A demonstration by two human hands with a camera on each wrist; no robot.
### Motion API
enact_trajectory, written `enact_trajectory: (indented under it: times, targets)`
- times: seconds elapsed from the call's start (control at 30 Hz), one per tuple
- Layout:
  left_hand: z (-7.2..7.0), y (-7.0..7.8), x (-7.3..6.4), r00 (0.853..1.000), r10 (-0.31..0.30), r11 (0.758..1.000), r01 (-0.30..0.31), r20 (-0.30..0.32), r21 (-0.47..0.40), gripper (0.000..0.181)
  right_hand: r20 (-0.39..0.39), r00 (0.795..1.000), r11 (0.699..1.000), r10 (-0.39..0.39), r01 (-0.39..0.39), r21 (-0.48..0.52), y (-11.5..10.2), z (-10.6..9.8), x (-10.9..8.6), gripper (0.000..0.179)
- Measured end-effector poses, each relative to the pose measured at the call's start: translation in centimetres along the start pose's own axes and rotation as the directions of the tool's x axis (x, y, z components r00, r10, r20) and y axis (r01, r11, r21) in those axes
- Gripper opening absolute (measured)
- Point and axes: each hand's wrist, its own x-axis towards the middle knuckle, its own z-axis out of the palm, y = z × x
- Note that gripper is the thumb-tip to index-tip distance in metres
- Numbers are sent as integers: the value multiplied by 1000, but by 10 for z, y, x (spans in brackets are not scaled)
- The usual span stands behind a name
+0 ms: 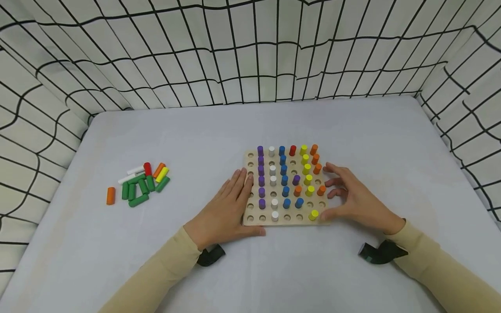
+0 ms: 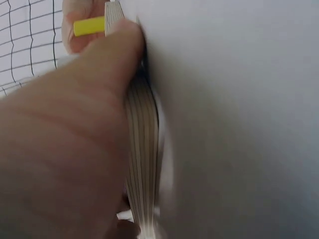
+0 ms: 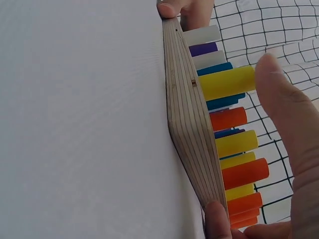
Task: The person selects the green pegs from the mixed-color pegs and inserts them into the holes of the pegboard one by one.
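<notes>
A light wooden pegboard (image 1: 281,221) lies on the table, several rows of its round holes filled with coloured pegs. Purple pegs (image 1: 261,181), white, blue, yellow and orange ones stand upright in columns, with a red peg (image 1: 292,150) at the back. My left hand (image 1: 225,208) lies with straight fingers against the board's left side, its thumb stretched along the front edge. At the right side is my right hand (image 1: 348,195), fingers loosely bent, one fingertip (image 3: 217,219) touching the board's layered edge. Its thumb is near the yellow peg (image 1: 313,215) at the front corner.
Loose green pegs (image 1: 138,200), with some white, red, orange and yellow ones, lie in a heap on the left of the white table (image 1: 211,134). An orange peg (image 1: 111,195) lies apart from them. Black netting (image 1: 235,48) surrounds the table's back and sides.
</notes>
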Motion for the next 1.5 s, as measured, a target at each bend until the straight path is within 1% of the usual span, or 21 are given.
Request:
enact_trajectory:
  times: [0.07, 0.17, 0.23, 0.33, 0.43, 0.57, 0.67, 0.73, 0.83, 0.93, 1.0, 1.03, 1.1, 1.2, 1.3, 1.33, 1.43, 1.5]
  targets:
    - [-2, -5, -1, 1000, 19, 1000, -19, 15, 1, 128, 23, 1000, 1000, 14, -15, 19, 0, -2, 1, 115]
    - [-6, -14, -4, 999, 43, 999, -43, 30, -5, 127, 61, 998, 1000, 29, -29, 2, -2, -6, 4, 112]
    - [-10, -20, -7, 998, 44, 999, -44, 33, -19, 126, 82, 996, 999, 38, -37, -16, -3, -9, 5, 111]
    - [-16, -28, -11, 999, 29, 999, -28, 28, -35, 123, 109, 993, 998, 48, -43, -48, -6, -13, 7, 111]
    - [-23, -37, -16, 1000, -7, 998, 8, 14, -65, 118, 129, 990, 998, 58, -52, -46, -8, -16, 7, 111]
    - [-36, -51, -24, 996, -83, 987, 79, -17, -138, 111, 127, 990, 998, 65, -62, -22, -8, -18, 9, 105]
    - [-49, -61, -30, 988, -142, 974, 130, -54, -185, 106, 115, 991, 998, 63, -63, 3, -6, -18, 9, 101]
    - [-57, -68, -34, 981, -172, 965, 150, -88, -213, 102, 111, 992, 998, 59, -61, 17, -3, -18, 10, 100]
    - [-68, -79, -40, 970, -188, 958, 147, -153, -245, 95, 109, 992, 997, 62, -66, 39, 0, -17, 11, 99]
    - [-76, -91, -46, 953, -209, 947, 141, -219, -288, 88, 110, 991, 995, 76, -83, 55, 3, -17, 11, 100]
    - [-80, -99, -51, 940, -232, 938, 148, -251, -314, 85, 113, 990, 993, 82, -90, 70, 4, -18, 10, 100]
    - [-82, -102, -55, 930, -246, 934, 152, -273, -324, 83, 115, 990, 993, 87, -96, 72, 4, -18, 10, 100]
    - [-85, -110, -62, 912, -285, 923, 177, -297, -342, 80, 117, 989, 992, 95, -104, 74, 4, -18, 10, 99]
    - [-88, -121, -70, 882, -323, 917, 201, -344, -344, 75, 114, 987, 991, 111, -119, 69, 4, -18, 11, 95]
    - [-92, -129, -78, 856, -372, 897, 232, -359, -377, 69, 107, 986, 989, 126, -134, 66, 4, -18, 12, 92]
    - [-93, -132, -81, 850, -380, 895, 239, -365, -377, 68, 106, 986, 989, 128, -136, 66, 5, -18, 13, 91]
    - [-95, -142, -87, 837, -401, 886, 252, -372, -388, 65, 105, 986, 988, 131, -139, 69, 5, -17, 13, 88]
    - [-96, -149, -91, 826, -411, 888, 267, -386, -373, 64, 105, 986, 988, 126, -135, 77, 4, -17, 13, 86]
